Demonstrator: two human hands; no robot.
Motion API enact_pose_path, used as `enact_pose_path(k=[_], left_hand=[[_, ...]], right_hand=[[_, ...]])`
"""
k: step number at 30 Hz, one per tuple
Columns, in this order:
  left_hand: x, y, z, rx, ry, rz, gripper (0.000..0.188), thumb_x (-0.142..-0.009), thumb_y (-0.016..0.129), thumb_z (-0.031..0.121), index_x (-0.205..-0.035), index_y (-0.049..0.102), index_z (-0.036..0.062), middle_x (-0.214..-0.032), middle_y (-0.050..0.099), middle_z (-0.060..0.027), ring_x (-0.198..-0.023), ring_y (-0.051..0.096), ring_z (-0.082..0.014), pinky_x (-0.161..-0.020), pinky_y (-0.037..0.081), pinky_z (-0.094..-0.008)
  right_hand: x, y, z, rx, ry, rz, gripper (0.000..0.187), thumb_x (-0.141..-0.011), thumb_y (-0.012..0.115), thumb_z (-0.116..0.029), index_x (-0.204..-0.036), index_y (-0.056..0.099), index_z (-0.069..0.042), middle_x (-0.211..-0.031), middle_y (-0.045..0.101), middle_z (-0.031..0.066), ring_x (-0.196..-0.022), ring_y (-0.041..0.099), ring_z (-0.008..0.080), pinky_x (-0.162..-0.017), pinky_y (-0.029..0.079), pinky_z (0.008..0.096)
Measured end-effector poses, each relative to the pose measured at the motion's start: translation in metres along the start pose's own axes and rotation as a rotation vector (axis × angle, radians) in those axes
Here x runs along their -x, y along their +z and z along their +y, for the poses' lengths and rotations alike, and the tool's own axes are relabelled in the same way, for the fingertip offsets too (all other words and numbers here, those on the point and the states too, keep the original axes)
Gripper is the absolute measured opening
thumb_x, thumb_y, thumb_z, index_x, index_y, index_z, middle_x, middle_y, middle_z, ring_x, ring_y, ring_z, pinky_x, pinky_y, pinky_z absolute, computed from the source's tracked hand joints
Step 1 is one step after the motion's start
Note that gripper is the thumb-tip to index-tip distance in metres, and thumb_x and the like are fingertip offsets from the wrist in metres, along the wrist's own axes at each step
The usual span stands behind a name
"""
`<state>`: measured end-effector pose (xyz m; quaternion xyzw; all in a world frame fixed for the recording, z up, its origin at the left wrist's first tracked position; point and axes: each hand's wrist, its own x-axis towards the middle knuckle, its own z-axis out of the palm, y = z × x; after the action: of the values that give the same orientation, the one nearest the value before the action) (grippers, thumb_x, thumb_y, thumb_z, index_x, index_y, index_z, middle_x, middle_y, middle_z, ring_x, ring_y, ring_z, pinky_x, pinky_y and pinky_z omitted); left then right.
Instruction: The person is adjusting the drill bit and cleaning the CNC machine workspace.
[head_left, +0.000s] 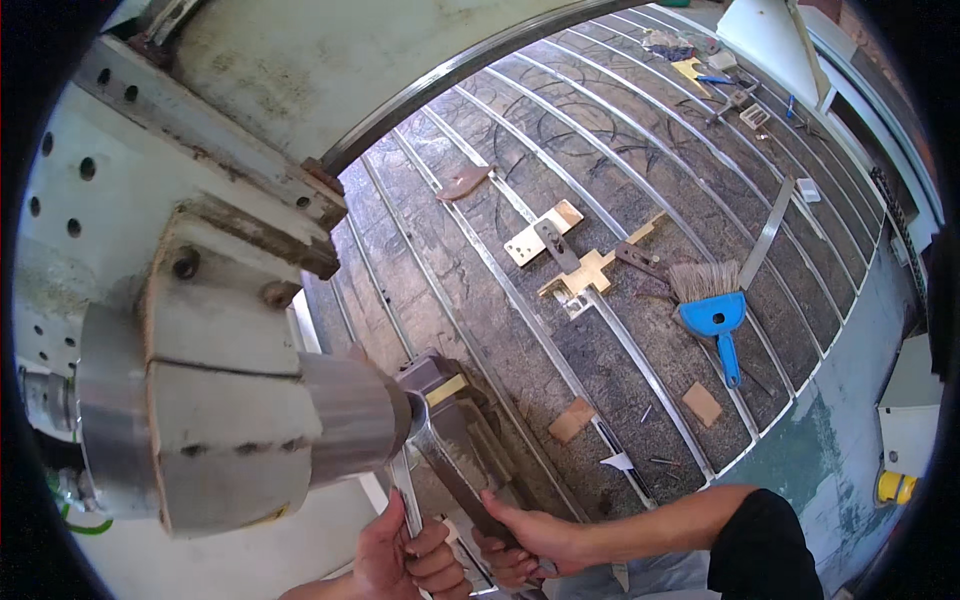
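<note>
My left hand [412, 558] is closed around a slim silver wrench [403, 478], which reaches up to the front end of the machine spindle [350, 412]. My right hand [528, 545] grips the handle of a larger, darker spanner [452, 470]. Its forked head meets the tip of the spindle, where the exact contact is partly hidden. Both handles slope down toward me, close together. Behind the spanner sits a dark metal vise-like block [432, 375] with a yellowish strip on it.
Below lies a slotted machine table [470, 250] with metal shavings. On it are a blue brush [715, 315], clamped brass-coloured pieces [585, 272], small wooden blocks [572, 420] and a long metal strip [768, 235]. The machine column [230, 60] fills the upper left.
</note>
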<state>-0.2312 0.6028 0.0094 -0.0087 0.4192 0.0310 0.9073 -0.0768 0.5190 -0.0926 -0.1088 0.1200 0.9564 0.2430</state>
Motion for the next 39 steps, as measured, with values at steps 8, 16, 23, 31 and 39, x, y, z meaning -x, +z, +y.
enact_pose_path(k=[8,16,23,31,39], left_hand=[[0.006,-0.002,0.000,-0.014,0.028,-0.068,0.059,-0.090,0.026,0.067,-0.063,0.036,0.0160,-0.048,0.019,0.0017,-0.043,0.018,-0.0141,-0.048,0.023,-0.0312],[0.100,-0.123,0.061,-0.331,0.795,0.797,0.049,-0.092,0.032,0.057,-0.071,0.046,0.0148,-0.056,0.036,0.0025,-0.044,0.030,-0.0132,-0.044,0.028,-0.0309],[0.121,-0.165,0.007,0.130,0.630,0.592,0.052,-0.090,0.040,0.056,-0.056,0.040,0.0165,-0.041,0.021,0.0052,-0.035,0.022,-0.0102,-0.037,0.017,-0.0258],[0.055,-0.090,-0.061,-0.243,0.373,0.421,0.045,-0.094,0.039,0.055,-0.077,0.045,0.0128,-0.051,0.032,0.0014,-0.041,0.033,-0.0125,-0.040,0.032,-0.0314],[-0.024,-0.034,-0.045,-0.397,0.649,0.272,0.044,-0.097,0.035,0.049,-0.080,0.045,0.0101,-0.057,0.039,-0.0025,-0.044,0.040,-0.0160,-0.039,0.046,-0.0349]], right_hand=[[0.001,0.010,0.000,0.013,-0.015,0.002,0.059,-0.094,0.018,-0.063,-0.070,0.035,-0.013,-0.049,0.023,-0.0049,-0.040,0.022,0.0084,-0.040,0.022,0.0245],[0.135,0.060,-0.059,0.543,-0.713,0.379,0.061,-0.092,0.027,-0.066,-0.064,0.038,-0.013,-0.045,0.028,-0.0040,-0.035,0.028,0.0096,-0.040,0.027,0.0263],[0.182,0.044,-0.027,0.108,-0.898,0.495,0.060,-0.092,0.029,-0.066,-0.068,0.037,-0.011,-0.048,0.027,-0.0028,-0.037,0.027,0.0099,-0.039,0.026,0.0265],[0.117,0.010,0.014,0.551,-0.800,0.660,0.048,-0.098,0.032,-0.052,-0.083,0.045,-0.007,-0.048,0.029,-0.0018,-0.038,0.030,0.0092,-0.040,0.030,0.0262],[0.014,-0.008,-0.041,0.749,-1.011,0.604,0.040,-0.101,0.035,-0.040,-0.099,0.053,-0.004,-0.051,0.039,-0.0013,-0.041,0.039,0.0086,-0.041,0.035,0.0248]])
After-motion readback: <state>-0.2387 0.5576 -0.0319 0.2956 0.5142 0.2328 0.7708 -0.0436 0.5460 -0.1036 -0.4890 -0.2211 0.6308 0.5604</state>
